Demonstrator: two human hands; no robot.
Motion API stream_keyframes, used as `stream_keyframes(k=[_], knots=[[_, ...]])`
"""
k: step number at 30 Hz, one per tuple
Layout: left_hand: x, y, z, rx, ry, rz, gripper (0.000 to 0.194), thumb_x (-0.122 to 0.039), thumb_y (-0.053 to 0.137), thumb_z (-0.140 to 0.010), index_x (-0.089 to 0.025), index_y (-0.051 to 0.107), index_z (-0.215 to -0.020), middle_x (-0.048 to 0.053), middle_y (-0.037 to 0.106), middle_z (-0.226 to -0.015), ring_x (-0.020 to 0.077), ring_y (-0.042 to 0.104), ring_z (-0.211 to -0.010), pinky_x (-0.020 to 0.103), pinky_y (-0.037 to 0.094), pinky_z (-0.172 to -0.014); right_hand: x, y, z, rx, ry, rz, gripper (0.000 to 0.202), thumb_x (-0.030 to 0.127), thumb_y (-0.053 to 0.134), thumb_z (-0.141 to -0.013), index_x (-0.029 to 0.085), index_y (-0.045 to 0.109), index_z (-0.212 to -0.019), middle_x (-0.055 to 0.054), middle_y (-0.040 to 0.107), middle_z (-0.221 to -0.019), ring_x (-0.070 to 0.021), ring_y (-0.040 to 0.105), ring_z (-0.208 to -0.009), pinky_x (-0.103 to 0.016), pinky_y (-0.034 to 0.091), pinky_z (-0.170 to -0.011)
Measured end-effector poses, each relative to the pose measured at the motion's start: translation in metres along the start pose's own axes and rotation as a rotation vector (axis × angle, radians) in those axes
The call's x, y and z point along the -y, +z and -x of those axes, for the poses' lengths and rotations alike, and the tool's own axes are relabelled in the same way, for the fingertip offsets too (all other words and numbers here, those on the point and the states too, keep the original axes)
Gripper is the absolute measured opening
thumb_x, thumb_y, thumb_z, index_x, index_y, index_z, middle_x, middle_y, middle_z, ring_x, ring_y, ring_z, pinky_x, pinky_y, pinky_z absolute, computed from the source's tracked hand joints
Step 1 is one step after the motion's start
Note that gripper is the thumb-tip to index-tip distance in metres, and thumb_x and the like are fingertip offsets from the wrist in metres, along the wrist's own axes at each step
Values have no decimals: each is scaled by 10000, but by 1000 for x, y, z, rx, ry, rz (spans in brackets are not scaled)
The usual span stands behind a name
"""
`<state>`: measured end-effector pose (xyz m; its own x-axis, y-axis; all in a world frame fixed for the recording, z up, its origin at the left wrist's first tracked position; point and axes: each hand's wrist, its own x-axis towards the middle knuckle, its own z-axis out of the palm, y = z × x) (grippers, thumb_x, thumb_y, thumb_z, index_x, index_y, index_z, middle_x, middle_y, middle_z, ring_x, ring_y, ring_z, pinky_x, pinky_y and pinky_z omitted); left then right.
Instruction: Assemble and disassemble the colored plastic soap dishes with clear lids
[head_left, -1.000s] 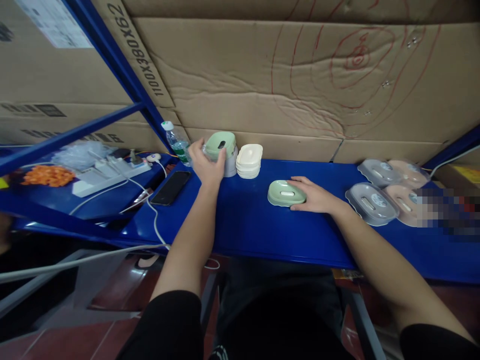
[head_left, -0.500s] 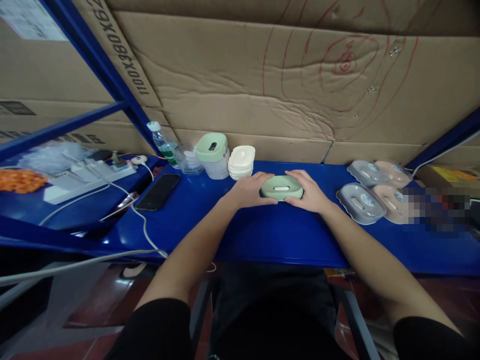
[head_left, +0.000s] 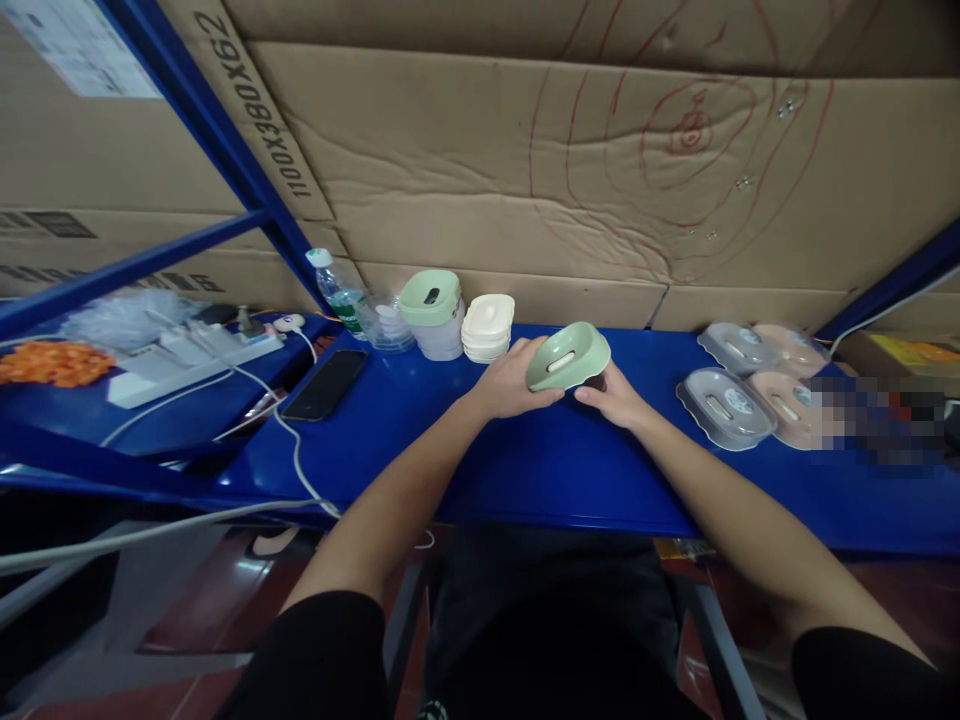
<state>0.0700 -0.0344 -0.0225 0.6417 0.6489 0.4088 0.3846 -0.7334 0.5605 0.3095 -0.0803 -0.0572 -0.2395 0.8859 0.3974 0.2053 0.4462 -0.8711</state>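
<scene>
A light green oval soap dish with a white oblong piece in its middle is raised just over the blue table, its right end tilted up. My left hand grips its left end, thumb along the near side. My right hand holds it from below at the right end, with the fingers partly hidden behind the dish. To the left stand a stack of cream-coloured oval pieces and a stack topped by green dishes. Clear lids are beside them.
Several covered grey and peach dishes sit on the right of the blue table. A water bottle, a black phone, a white cable and a power strip are on the left. Cardboard walls the back.
The green soap dish has been lifted and tilted, its right end now higher. My right hand has shifted lower around its end. The camera view has moved slightly.
</scene>
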Motion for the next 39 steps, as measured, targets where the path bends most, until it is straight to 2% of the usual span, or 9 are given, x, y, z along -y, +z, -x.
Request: stream_keyframes(k=[3, 6, 13, 22, 27, 31, 34, 37, 39], knots=[[0, 2, 0, 13, -9, 18, 862, -550, 815, -770, -196, 513, -1495, 179, 633, -1420, 376, 627, -1304, 573, 527, -1097, 2, 2, -1, -46, -24, 48, 1137, 824, 765, -770, 286, 288, -1652, -191, 543, -1574, -413, 568, -1419, -643, 477, -1181], [3, 4, 1, 23, -24, 41, 883, -535, 852, -725, -200, 527, -1474, 184, 650, -1410, 385, 660, -1268, 588, 547, -1060, 5, 1, -1, -59, -60, 122, 1234, 859, 772, -723, 304, 199, -1664, -206, 473, -1616, -421, 529, -1455, -645, 465, -1189], [8, 5, 3, 18, -23, 220, 889, -517, 887, -713, -184, 549, -1466, 189, 675, -1384, 362, 699, -1220, 502, 616, -941, 12, 1, 3, -82, -118, 256, 1258, 952, 636, -745, 328, 51, -1667, -196, 402, -1623, -421, 489, -1469, -644, 450, -1200], [5, 4, 2, 41, -13, 408, 943, -480, 912, -693, -191, 520, -1500, 176, 700, -1319, 301, 743, -1073, 441, 645, -829, 15, 7, 5, -164, -209, 289, 1165, 933, 581, -788, 347, 56, -1647, -177, 444, -1559, -434, 503, -1439, -677, 434, -1200], [2, 3, 3, 42, -10, 415, 1006, -484, 952, -638, -212, 502, -1496, 187, 664, -1368, 302, 722, -1094, 417, 640, -812, 10, 6, 9, -210, -327, 353, 1116, 865, 614, -811, 349, 69, -1636, -184, 371, -1591, -460, 464, -1471, -695, 397, -1229], [9, -5, 4, 36, 8, 453, 985, -533, 903, -691, -224, 454, -1512, 202, 609, -1439, 274, 739, -1044, 379, 627, -782, 5, 1, 11, -229, -333, 426, 1232, 882, 635, -761, 351, -54, -1635, -202, 340, -1598, -490, 462, -1463, -738, 397, -1208], [17, -24, 6, -159, 29, 292, 1040, -566, 888, -716, -235, 392, -1567, 207, 561, -1503, 325, 697, -1216, 448, 610, -954, 0, -6, 9, -271, -312, 450, 1258, 872, 662, -731, 350, -49, -1629, -191, 375, -1543, -485, 509, -1407, -747, 430, -1166], [26, -54, 12, -559, 3, -82, 1077, -549, 883, -726, -243, 351, -1611, 192, 483, -1571, 390, 492, -1483, 544, 463, -1197, -3, -10, 6, -298, -342, 466, 1222, 829, 706, -705, 370, 14, -1601, -171, 370, -1513, -475, 504, -1399, -735, 446, -1145], [33, -77, 19, -841, -97, -282, 1095, -493, 867, -749, -208, 303, -1643, 197, 426, -1588, 396, 401, -1544, 568, 366, -1273, -4, -9, 4, -294, -335, 499, 1245, 794, 765, -658, 380, 45, -1585, -169, 353, -1540, -488, 451, -1441, -748, 435, -1137]])
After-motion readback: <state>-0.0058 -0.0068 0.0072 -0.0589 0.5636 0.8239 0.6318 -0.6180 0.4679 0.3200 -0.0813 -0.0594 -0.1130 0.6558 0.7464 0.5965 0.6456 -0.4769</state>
